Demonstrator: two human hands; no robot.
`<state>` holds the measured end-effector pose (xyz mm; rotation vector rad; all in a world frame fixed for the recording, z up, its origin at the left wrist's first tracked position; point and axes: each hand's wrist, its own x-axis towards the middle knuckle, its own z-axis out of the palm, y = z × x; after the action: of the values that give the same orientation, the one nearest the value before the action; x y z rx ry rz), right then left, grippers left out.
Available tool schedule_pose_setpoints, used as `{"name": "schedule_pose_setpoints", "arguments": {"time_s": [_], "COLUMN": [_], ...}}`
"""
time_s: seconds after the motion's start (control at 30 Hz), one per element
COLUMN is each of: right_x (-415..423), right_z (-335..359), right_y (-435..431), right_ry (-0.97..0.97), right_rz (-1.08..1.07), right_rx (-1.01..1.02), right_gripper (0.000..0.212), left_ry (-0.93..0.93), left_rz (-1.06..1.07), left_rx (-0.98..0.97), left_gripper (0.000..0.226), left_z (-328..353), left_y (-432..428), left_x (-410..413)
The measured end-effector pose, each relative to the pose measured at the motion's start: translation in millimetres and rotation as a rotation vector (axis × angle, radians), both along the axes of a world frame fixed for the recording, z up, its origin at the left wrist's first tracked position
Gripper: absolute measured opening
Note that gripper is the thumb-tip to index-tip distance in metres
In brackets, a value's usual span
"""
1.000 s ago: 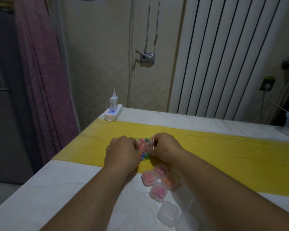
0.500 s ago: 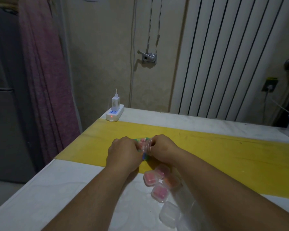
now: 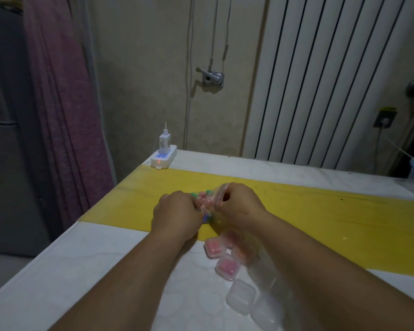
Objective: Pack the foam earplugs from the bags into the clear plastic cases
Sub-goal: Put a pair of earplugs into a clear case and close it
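Both hands curled tight on bag [image 3: 207, 204] of earplugs: left hand [image 3: 175, 215] grips one end, right hand [image 3: 239, 206] pinches the top, prob. its opening; cases [image 3: 225, 265] nearby on table [image 3: 105, 271]

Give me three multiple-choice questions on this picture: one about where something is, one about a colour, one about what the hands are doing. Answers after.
1. Where does the power strip sit on the table?
A. its far left corner
B. its near right corner
C. its middle

2. What colour is the band across the table?
A. blue
B. yellow
C. red

3. What are the left hand and right hand doing?
A. both lie flat
B. both hang idle
C. both grip the clear bag

Answers:
1 A: it lies at the far left corner, by the wall.
2 B: the band is plainly yellow.
3 C: fingers of both hands curl round the bag between them.
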<state>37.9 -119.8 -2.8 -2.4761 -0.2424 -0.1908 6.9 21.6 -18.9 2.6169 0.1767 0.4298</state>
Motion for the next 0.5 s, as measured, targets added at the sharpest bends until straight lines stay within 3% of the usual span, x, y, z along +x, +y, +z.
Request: {"name": "schedule_pose_setpoints", "arguments": {"time_s": [0.27, 0.37, 0.43, 0.5], "right_x": [-40.0, -58.3, -68.3, -74.7], "right_z": [23.9, 25.4, 24.5, 20.6], "right_y": [-52.2, -61.0, -62.2, -61.1], "right_ry": [-0.083, -0.028, 0.004, 0.01], "right_rz": [-0.112, -0.071, -0.034, -0.01], "right_rx": [0.338, 0.507, 0.59, 0.654], "right_gripper": [0.016, 0.017, 0.018, 0.019], "left_ry": [0.015, -0.176, -0.383, -0.41], "left_rz": [0.024, 0.023, -0.11, -0.329], "left_rx": [0.02, 0.02, -0.112, -0.355], "left_gripper": [0.018, 0.02, 0.008, 0.016], "left_z": [1.2, 8.8, 14.2, 17.9], "left_y": [-2.1, -6.5, -11.1, -18.8], "left_x": [-2.4, -10.8, -15.4, -22.1]}}
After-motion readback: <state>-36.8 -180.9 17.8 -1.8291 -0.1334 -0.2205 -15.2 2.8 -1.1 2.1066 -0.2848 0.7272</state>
